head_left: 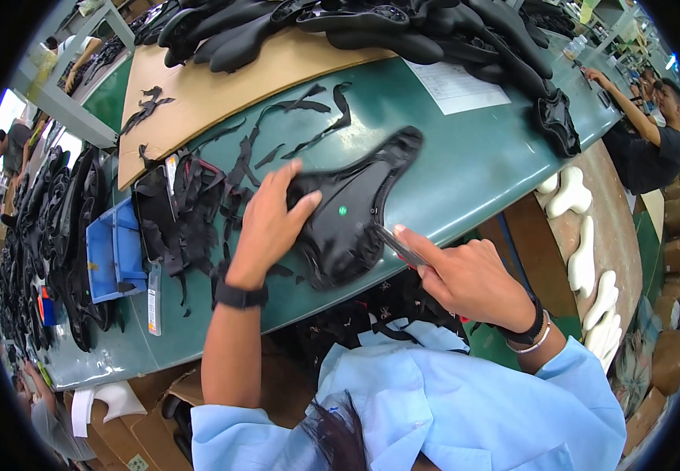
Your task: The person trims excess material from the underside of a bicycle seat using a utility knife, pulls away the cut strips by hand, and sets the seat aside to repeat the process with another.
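Note:
A black bicycle saddle lies on the green table, its underside with a small green dot facing up and its narrow nose pointing away to the right. My left hand grips the saddle's left edge, thumb on top and fingers along the side. In my right hand is a slim utility knife, its tip at the saddle's right edge near the middle. Torn strips of black trim lie in a heap left of my left hand, with more loose strips beyond the saddle.
Black saddles pile up along the far edge and the left end. A blue bin, a cardboard sheet and a paper sheet lie on the table. White saddle pads rest at the right. Another person works far right.

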Available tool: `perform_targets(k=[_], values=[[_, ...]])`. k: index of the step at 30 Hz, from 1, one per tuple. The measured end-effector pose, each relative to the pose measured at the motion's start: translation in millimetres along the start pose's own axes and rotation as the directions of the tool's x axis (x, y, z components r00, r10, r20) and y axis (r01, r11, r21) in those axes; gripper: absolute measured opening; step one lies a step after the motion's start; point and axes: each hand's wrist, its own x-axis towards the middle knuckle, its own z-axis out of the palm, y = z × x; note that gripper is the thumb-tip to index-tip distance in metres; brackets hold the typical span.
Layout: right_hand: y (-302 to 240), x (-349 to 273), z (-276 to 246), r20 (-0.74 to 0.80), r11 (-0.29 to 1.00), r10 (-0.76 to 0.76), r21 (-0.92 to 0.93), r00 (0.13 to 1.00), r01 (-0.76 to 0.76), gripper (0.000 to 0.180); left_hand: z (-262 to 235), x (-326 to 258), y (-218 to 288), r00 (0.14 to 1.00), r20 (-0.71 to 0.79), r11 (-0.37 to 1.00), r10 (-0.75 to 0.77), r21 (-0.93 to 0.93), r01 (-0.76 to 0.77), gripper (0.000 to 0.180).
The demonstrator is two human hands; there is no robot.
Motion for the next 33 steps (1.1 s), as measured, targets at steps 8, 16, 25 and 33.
perform_targets(k=[8, 16, 25, 33], values=[[30.9, 14.6, 47.1, -0.289, 0.862, -0.151, 0.43, 0.945, 0.269, 0.06, -6.1, -96.8, 49.5, 0.8, -0.191, 0.668, -0.568, -0.675, 0.313, 0.028], [27.4, 33.3, 22.9, -0.03, 0.954, -0.3, -0.012, 0.954, 0.3, 0.064, -8.6, -93.3, 51.9, 0.844, -0.268, 0.832, -0.464, -0.458, 0.312, 0.026], [12.5, -0.3, -6.3, 0.207, 0.99, -0.109, -0.064, 0.972, 0.125, 0.064, -0.8, -94.8, 63.4, 0.773, -0.401, 0.816, -0.491, -0.522, 0.248, 0.017], [-11.6, 66.5, 43.7, -0.465, 0.828, -0.284, 0.322, 0.839, 0.459, 0.075, 4.8, -107.0, 81.7, 0.802, -0.552, 0.973, -0.229, -0.103, 0.207, 0.01]])
